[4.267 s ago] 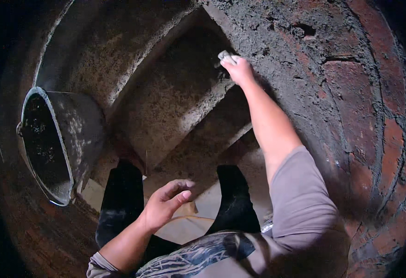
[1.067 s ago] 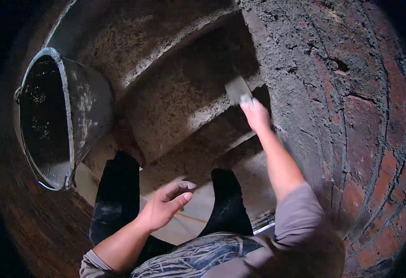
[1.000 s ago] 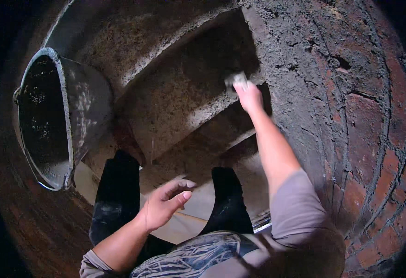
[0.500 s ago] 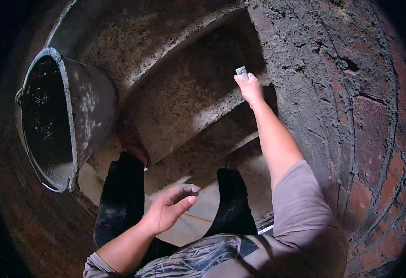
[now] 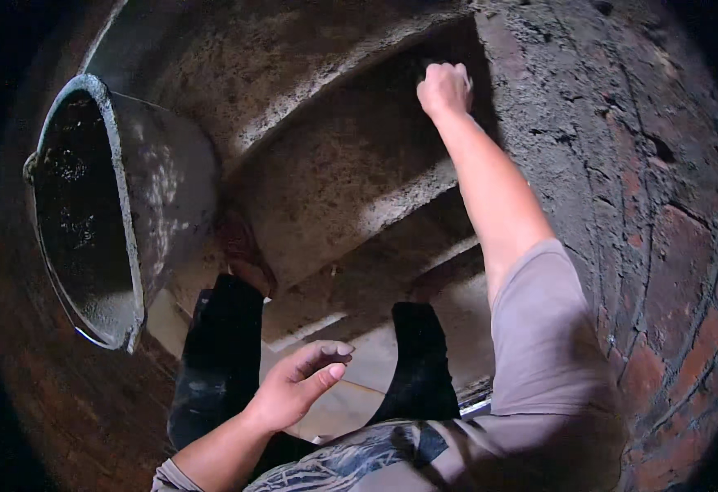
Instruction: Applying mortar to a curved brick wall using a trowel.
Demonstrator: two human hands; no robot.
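My right hand [image 5: 446, 88] is stretched far out over the shadowed steps, close to the plastered wall. Its fingers are closed in a fist, seen from the back. Half a second earlier a short, grey, mortar-caked tool handle stuck out of this grip; now the hand and the shadow hide most of it, and no blade shows. My left hand [image 5: 303, 384] hovers above my lap between my knees. Its fingers curve loosely, with the thumb apart and nothing held. To the left, a mortar-crusted bucket [image 5: 166, 176] leans with its mouth facing left, dark wet mix inside.
Rough grey mortar covers part of the brick wall [image 5: 662, 271] on the right, with red brick showing through. Concrete steps [image 5: 318, 184] run across the middle, their edges lit. My bare foot [image 5: 244, 250] rests on a step beside the bucket.
My right hand has moved farther away, up toward the dark corner by the wall, and turned so that its back shows. My left hand has barely moved. The view has shifted slightly.
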